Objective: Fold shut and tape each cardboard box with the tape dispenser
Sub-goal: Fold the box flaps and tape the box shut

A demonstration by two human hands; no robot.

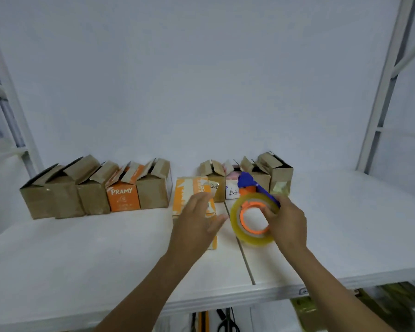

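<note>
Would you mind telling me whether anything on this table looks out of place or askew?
Only the orange-and-white box stands out: it sits forward of the other boxes, apparently turned at an angle, partly behind the left hand. The others line up at the back, flaps sticking up. Nothing looks spilled.

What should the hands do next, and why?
Probably press the left hand down on the orange box: its top looks folded shut, the hand is open over it, and the right hand grips the tape dispenser.
</note>
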